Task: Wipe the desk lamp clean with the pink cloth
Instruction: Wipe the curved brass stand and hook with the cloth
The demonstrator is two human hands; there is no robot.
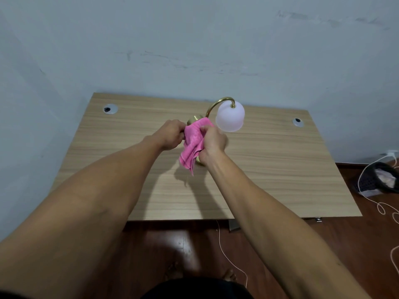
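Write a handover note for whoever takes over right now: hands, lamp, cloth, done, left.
Left hand: grips the cloth's left edge by the lamp's post.
Right hand: grips the cloth from the right.
Lamp: upright on the desk; the cloth covers its post, the base is mostly hidden.
Done: wiping is at the post; how clean it is cannot be told.
Left: probably the gold neck, the white shade and the base.

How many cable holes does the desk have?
2. One grommet hole sits near the desk's far-left corner, the other hole near the far-right corner. The arms and cloth could hide more.
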